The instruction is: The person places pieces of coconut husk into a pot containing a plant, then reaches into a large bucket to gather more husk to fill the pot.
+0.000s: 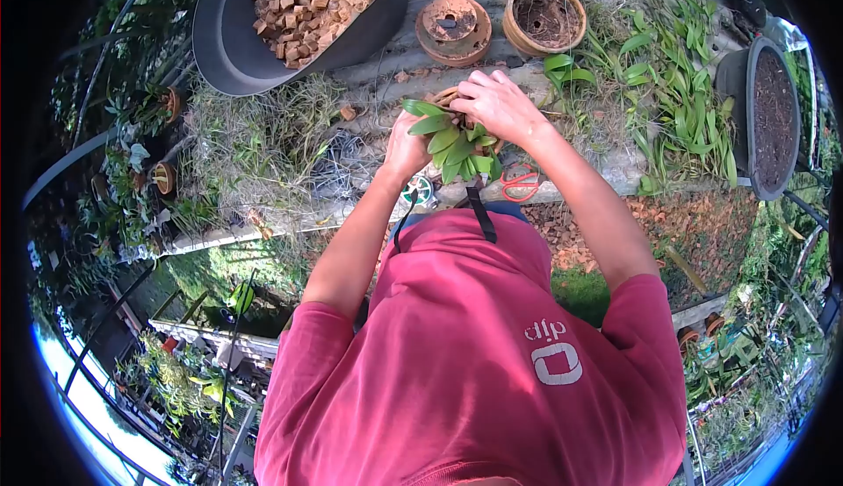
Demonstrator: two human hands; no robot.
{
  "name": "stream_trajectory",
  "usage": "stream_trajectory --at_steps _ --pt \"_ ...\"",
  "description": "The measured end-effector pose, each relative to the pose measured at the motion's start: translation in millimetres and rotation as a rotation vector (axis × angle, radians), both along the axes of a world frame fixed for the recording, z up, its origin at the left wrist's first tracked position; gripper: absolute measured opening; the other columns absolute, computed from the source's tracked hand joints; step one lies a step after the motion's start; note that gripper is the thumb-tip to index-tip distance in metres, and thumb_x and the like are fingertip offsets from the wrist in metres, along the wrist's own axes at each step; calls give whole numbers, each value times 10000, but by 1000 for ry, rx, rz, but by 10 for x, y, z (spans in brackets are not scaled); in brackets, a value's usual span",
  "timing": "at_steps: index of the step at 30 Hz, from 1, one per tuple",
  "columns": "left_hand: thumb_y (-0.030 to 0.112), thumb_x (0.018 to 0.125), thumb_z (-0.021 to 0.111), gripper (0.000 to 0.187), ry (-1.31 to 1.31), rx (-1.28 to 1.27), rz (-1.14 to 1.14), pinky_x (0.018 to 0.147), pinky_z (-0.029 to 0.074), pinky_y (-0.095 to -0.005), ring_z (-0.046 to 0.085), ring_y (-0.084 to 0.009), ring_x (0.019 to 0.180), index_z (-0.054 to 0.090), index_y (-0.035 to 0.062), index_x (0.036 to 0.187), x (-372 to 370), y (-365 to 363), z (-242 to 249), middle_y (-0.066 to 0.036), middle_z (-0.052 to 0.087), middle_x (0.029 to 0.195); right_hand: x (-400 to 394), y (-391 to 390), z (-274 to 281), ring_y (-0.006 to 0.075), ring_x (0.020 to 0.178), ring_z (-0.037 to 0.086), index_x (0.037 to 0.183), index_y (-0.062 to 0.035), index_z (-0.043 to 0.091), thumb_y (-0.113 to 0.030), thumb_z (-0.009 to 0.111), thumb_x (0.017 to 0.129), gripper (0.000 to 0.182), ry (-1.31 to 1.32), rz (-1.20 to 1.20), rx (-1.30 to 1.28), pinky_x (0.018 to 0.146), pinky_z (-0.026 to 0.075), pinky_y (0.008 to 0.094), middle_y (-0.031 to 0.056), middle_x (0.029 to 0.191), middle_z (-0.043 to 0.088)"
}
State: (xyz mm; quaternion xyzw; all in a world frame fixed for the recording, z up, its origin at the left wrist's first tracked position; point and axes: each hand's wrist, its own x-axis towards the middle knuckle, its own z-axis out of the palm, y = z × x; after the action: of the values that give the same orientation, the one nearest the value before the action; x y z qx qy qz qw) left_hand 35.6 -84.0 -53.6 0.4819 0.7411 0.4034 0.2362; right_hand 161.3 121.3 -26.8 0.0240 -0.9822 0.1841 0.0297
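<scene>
Between my hands is a small leafy plant (452, 145) with broad green leaves, and a brownish rim like a clay pot's shows behind it. My left hand (407, 147) is wrapped round its left side, the fingertips hidden by leaves. On the other side my right hand (500, 110) has its fingers bent over the rim and the base of the leaves. Whatever lies under those fingers is hidden. Red-handled scissors (520, 187) lie just below my right wrist. Close to my left forearm rests a green and white spool (418, 190).
A large dark tub (215, 38) holds brown chunks (320, 3). Beyond my hands stand a stacked clay piece (453, 29) and a clay pot (544, 17). Loose leafy plants (689, 100) lie rightward, near a dark planter (773, 122) of soil. Tangled dry roots (255, 130) cover the left.
</scene>
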Motion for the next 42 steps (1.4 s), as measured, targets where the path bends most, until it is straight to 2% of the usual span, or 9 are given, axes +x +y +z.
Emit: stream_trajectory --at_steps 7,10,13,21,23,29,34,38,42 --pt "110 747 869 312 -5 -46 19 989 543 -458 707 -351 1072 809 142 1052 19 -16 -20 -90 785 1096 -153 -75 54 212 1219 540 1025 -169 769 -158 622 917 183 -188 26 121 982 449 464 -15 1083 616" --pt "107 754 859 315 61 4 1 985 543 -465 703 -359 1076 799 143 1060 3 -25 -60 -95 780 1093 -175 -114 130 200 1147 555 1017 -171 749 -180 657 888 158 -169 62 258 945 441 407 -11 1073 610" --pt "97 764 841 315 112 46 -37 974 545 -471 700 -367 1076 782 136 1071 -20 -28 -108 -107 776 1089 -151 -81 181 195 1194 552 1006 -178 746 -169 641 910 142 -169 43 243 954 448 425 -15 1072 616" --pt "82 781 782 300 244 -109 -34 924 565 -453 695 -362 1026 757 125 1077 -33 64 -29 -126 755 1032 -17 -131 106 196 1111 617 1027 -114 738 -159 627 926 156 -134 -2 220 935 462 416 20 1034 692" --pt "91 788 779 308 238 -39 23 922 571 -441 685 -347 1025 759 123 1094 -15 147 52 -116 739 1038 -10 -148 77 209 1111 631 1054 -98 741 -153 624 928 181 -129 -55 217 941 473 427 41 1030 715" --pt "100 795 765 325 180 -80 83 950 576 -431 660 -315 1098 767 130 1119 -2 214 117 -80 726 1132 -18 -210 113 271 1130 656 1139 -56 733 -125 600 931 255 -169 -230 36 931 517 483 81 1029 723" --pt "96 787 747 341 196 -73 69 962 572 -421 645 -315 1127 772 128 1126 24 228 81 -100 700 1195 -54 -277 35 288 1134 664 1180 -86 720 -121 594 934 278 -179 -299 109 952 526 487 95 1059 728" --pt "78 795 736 326 188 -238 20 969 567 -434 629 -337 1145 769 124 1115 -15 207 11 -108 679 1215 -63 -278 75 289 1148 668 1164 -98 717 -130 579 945 261 -144 -322 30 967 524 500 116 1044 728" --pt "74 797 734 307 223 -108 60 966 565 -447 623 -348 1127 766 119 1099 21 197 91 -107 674 1199 -27 -157 51 340 966 690 1118 -60 720 -69 722 862 256 -102 -311 -206 853 549 451 139 972 721"
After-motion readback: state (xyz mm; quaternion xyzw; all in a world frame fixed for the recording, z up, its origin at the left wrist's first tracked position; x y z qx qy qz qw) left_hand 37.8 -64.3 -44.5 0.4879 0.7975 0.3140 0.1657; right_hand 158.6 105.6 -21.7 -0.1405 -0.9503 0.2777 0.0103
